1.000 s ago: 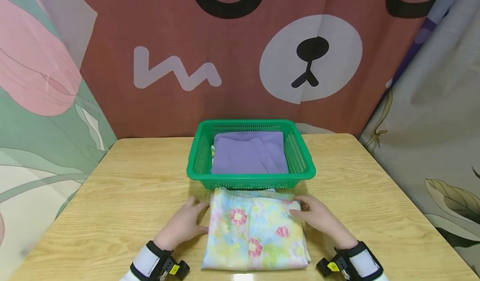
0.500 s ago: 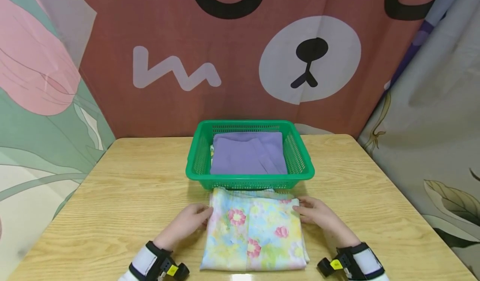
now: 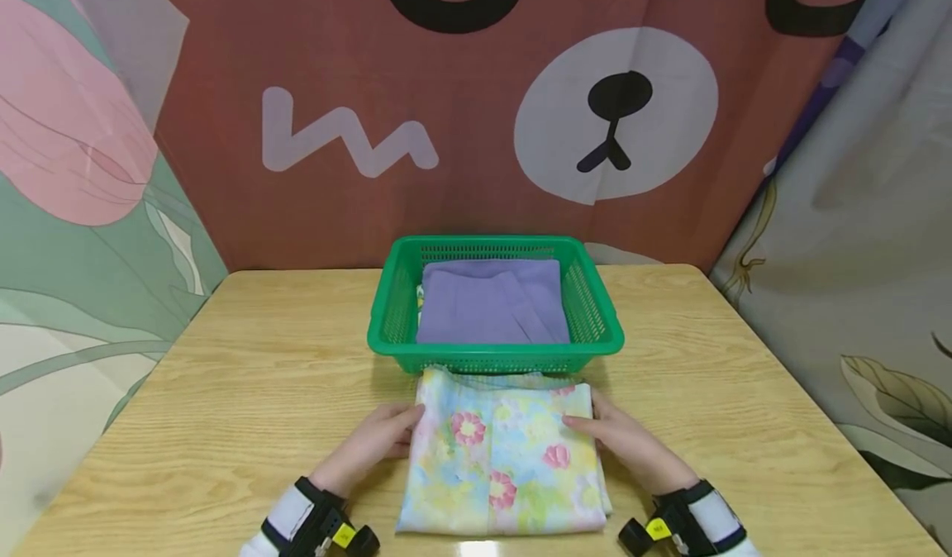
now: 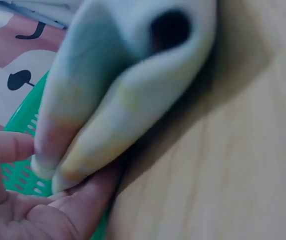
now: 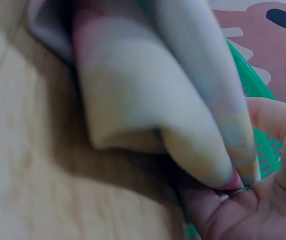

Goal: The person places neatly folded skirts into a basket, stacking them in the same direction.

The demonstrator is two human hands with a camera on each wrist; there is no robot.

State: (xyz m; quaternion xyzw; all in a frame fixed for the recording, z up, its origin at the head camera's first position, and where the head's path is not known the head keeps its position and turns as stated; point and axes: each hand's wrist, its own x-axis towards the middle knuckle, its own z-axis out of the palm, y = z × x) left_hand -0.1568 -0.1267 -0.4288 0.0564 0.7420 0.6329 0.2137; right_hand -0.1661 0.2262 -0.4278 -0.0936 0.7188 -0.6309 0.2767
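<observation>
A folded floral cloth (image 3: 513, 466), pastel yellow, blue and pink, lies on the table before the basket. Its left side is pinched by my left hand (image 3: 379, 437), thumb above and fingers below. On the opposite side my right hand (image 3: 628, 441) grips the cloth, its thumb lying over the top and its other fingers tucked beneath. Both wrist views show the folded layers of the cloth (image 4: 98, 135) between thumb and fingers (image 4: 95, 195); in the right wrist view the cloth's edge (image 5: 197, 145) bulges in thick rolls above the fingers.
Directly behind the cloth stands a green plastic basket (image 3: 498, 350) with perforated walls. Inside it lies a folded purple cloth (image 3: 494, 305), with a bit of patterned fabric showing at its left. A brown bear-print curtain (image 3: 476, 202) hangs behind the wooden table (image 3: 283, 359).
My left hand has come in from beside the cloth and taken its left edge. My right hand has slid its thumb inward over the top, and the cloth's far edge has shifted up slightly.
</observation>
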